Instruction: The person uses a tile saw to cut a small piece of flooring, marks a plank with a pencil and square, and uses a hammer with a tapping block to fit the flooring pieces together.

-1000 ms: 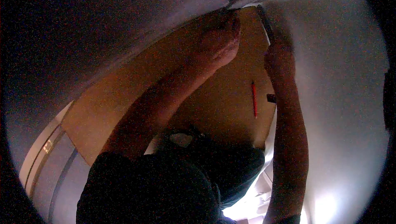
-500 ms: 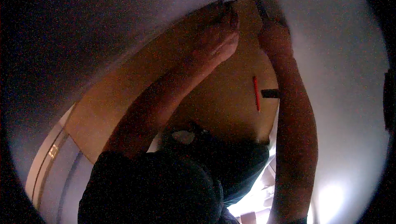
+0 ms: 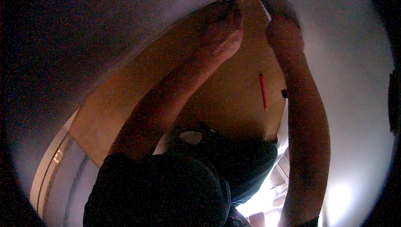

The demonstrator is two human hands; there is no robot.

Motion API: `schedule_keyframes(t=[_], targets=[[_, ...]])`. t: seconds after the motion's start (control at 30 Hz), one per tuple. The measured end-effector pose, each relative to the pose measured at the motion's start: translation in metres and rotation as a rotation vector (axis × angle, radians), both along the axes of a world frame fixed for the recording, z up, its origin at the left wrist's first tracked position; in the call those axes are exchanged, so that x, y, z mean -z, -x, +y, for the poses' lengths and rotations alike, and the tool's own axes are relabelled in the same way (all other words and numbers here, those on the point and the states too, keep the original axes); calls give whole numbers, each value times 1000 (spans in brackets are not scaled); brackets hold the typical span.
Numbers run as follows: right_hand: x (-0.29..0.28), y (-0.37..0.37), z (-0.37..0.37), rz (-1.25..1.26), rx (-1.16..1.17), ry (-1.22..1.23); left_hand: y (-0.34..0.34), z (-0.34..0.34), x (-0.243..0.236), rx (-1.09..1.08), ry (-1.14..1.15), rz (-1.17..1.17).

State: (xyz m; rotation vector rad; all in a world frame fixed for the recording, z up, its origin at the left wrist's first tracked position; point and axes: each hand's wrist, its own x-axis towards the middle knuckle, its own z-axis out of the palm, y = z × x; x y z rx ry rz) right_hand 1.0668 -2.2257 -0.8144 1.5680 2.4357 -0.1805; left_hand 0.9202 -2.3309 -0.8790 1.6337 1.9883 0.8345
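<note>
A brown board (image 3: 227, 93) is in front of me in a dim, grainy view. My left hand (image 3: 223, 32) is closed at its top edge, beside the dark seam; what the fingers hold is hidden. At the board's top right edge my right hand (image 3: 285, 34) is closed round a long dark tool, now dim and mostly hidden. A red pencil (image 3: 263, 91) lies on the board left of my right forearm, and a small dark piece (image 3: 284, 93) shows partly behind that forearm.
A pale curved wall (image 3: 351, 93) runs along the right, and a dark grey surface (image 3: 83, 39) along the upper left. A pale frame with a metal plate (image 3: 58, 156) is at lower left. Bright light shows below, beside my dark-clothed leg (image 3: 250, 164).
My right hand has moved up along the board's edge with the dark tool. My left hand stays near the top. The dark piece by the right forearm is now more hidden.
</note>
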Motion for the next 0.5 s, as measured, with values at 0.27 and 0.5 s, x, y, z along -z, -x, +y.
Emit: schedule_keyframes(t=[0.27, 0.5], targets=[[-3, 5, 25, 34, 10, -53, 17, 24, -10, -1, -183, 182], [0, 10, 20, 13, 46, -6, 32, 5, -24, 78, -52, 206]])
